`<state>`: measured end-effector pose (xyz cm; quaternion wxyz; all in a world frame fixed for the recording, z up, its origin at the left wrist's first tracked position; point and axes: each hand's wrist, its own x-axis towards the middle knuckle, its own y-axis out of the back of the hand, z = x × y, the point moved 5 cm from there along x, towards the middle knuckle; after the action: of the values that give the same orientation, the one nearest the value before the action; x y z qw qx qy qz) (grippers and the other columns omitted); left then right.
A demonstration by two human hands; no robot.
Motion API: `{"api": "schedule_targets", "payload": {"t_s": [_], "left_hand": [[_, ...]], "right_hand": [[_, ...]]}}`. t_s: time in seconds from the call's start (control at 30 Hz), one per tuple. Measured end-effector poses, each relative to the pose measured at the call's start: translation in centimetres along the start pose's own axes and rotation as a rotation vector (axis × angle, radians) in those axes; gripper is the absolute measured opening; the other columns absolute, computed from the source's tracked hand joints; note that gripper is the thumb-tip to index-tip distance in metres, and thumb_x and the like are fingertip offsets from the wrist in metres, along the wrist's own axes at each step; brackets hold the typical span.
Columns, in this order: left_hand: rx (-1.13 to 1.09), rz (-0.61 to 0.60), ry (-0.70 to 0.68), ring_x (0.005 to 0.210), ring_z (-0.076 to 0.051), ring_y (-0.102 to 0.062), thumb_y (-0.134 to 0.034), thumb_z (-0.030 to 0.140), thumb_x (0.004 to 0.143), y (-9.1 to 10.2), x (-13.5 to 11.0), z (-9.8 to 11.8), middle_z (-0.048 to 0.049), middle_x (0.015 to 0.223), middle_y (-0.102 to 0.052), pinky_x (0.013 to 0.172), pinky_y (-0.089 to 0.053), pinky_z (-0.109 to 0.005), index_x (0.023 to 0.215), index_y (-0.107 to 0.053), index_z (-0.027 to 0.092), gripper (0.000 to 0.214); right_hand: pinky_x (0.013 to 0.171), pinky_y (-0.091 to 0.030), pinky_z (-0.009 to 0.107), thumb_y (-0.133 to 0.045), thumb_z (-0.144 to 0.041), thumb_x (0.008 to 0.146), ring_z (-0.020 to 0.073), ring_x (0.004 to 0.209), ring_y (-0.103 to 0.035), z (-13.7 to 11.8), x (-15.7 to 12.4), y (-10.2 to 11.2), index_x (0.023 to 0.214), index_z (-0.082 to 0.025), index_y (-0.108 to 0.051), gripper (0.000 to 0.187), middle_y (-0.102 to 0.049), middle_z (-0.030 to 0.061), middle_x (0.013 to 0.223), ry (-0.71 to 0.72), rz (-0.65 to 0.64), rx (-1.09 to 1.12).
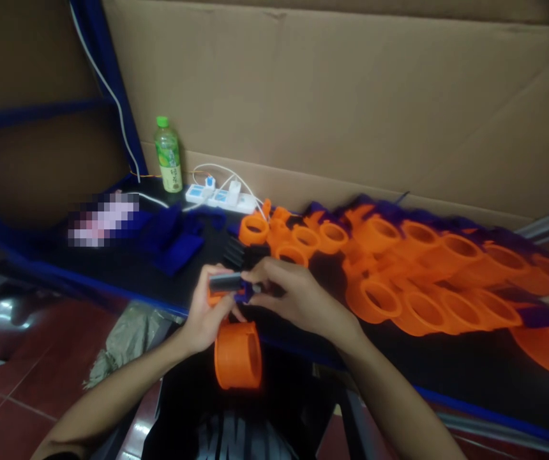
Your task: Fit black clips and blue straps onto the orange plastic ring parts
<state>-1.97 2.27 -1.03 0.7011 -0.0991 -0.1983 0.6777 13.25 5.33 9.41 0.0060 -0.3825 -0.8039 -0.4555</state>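
The left hand (207, 318) gripped a smooth orange holder (214, 299), its broad ring (236, 358) just below; the right hand (290, 291) pinched a blue end piece (242, 295) beside the cylindrical grey roller (225, 282).

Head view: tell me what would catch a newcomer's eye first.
Probably the bright orange ring-shaped parts, crowded from the middle to the right of the black tabletop. Next, the single orange ring just below the left hand, with the right hand close by. Farther back on the left, a green-capped bottle stands upright beside a white power strip.
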Motion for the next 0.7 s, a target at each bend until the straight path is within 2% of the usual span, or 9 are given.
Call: {"api": "schedule_targets", "payload": {"t_s": [0.13, 0.37, 0.5, 0.7], "left_hand": [[-0.016, 0.011, 0.053, 0.043, -0.009, -0.048, -0.073, 0.035, 0.084, -0.26, -0.02, 0.15, 0.0099, 0.059, -0.048, 0.048, -0.052, -0.024, 0.110, -0.049, 0.026, 0.037], [-0.072, -0.020, 0.072, 0.042, -0.009, -0.043, -0.074, 0.035, 0.082, -0.31, -0.02, 0.35, 0.0101, 0.057, -0.047, 0.047, -0.051, -0.025, 0.110, -0.050, 0.026, 0.038], [-0.035, 0.018, 0.053, 0.042, -0.009, -0.045, -0.074, 0.036, 0.083, -0.13, -0.06, 0.60, 0.0098, 0.057, -0.047, 0.044, -0.049, -0.023, 0.110, -0.050, 0.026, 0.038], [-0.139, -0.005, 0.068, 0.040, -0.009, -0.042, -0.074, 0.036, 0.083, -0.85, -0.23, 0.79, 0.0115, 0.052, -0.043, 0.051, -0.054, -0.028, 0.109, -0.050, 0.026, 0.037]], "right_hand": [[0.061, -0.044, 0.022, -0.076, -0.026, 0.085, 0.0106, 0.066, -0.054, 0.03, 0.04, 0.23, 0.102, -0.019, -0.067, 0.020, -0.057, -0.0015, 0.077, -0.008, 0.032, 0.005], [0.061, -0.043, 0.021, -0.076, -0.025, 0.085, 0.0100, 0.066, -0.053, -0.71, 0.04, 0.36, 0.103, -0.019, -0.066, 0.021, -0.057, -0.0023, 0.077, -0.032, 0.034, 0.035], [0.060, -0.044, 0.022, -0.074, -0.026, 0.087, 0.0108, 0.066, -0.053, -0.62, 0.02, 0.17, 0.106, -0.020, -0.065, 0.021, -0.058, -0.0012, 0.079, -0.043, 0.039, 0.006], [0.065, -0.049, 0.024, -0.070, -0.029, 0.091, 0.0120, 0.072, -0.057, -0.58, -0.27, -0.20, 0.110, -0.020, -0.064, 0.022, -0.061, 0.0022, 0.088, -0.004, 0.059, 0.075]]}}
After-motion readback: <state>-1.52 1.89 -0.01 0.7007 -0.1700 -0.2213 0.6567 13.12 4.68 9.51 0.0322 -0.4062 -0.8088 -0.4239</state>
